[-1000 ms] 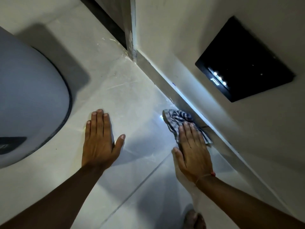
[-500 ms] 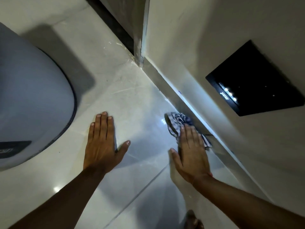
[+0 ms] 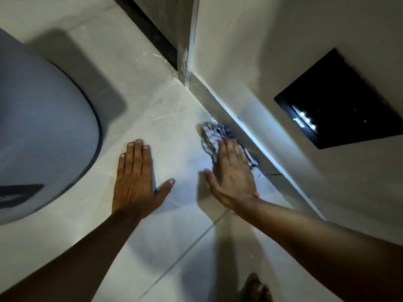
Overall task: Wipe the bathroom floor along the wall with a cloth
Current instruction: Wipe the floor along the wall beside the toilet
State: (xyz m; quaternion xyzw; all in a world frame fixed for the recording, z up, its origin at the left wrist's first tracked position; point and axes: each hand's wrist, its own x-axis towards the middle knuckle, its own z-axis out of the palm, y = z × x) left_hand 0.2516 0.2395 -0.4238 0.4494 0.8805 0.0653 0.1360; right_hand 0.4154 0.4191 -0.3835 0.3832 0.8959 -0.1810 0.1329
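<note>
Round grey body [image 3: 39, 131]: fills the left edge, a curved appliance or bin I cannot identify; it stands on the floor, well apart from the wiping line.
Left hand [image 3: 135, 179]: lies flat, palm down on the floor tiles [image 3: 174, 236], fingers together and thumb out; its grip is fully spread and holds nothing. Judging by the straight arm, it props the person's weight while the other arm reaches.
Cloth [image 3: 210, 136]: a blue-and-white patterned rag, bunched on the floor right against the skirting [image 3: 220, 110] at the foot of the wall [image 3: 250, 51], where the task wants it.
Right hand [image 3: 231, 173]: palm down on the near half of the cloth, fingers extended and pressing, not curled; the grip is open, pinning the rag by pressure so it slides with the hand.
Black panel [image 3: 340, 101]: set in the wall on the right, small lights showing.
Change: compared with half a second before, the cloth and right hand sit farther along the skirting toward the corner post [image 3: 185, 62]; the left hand keeps its flat brace.
</note>
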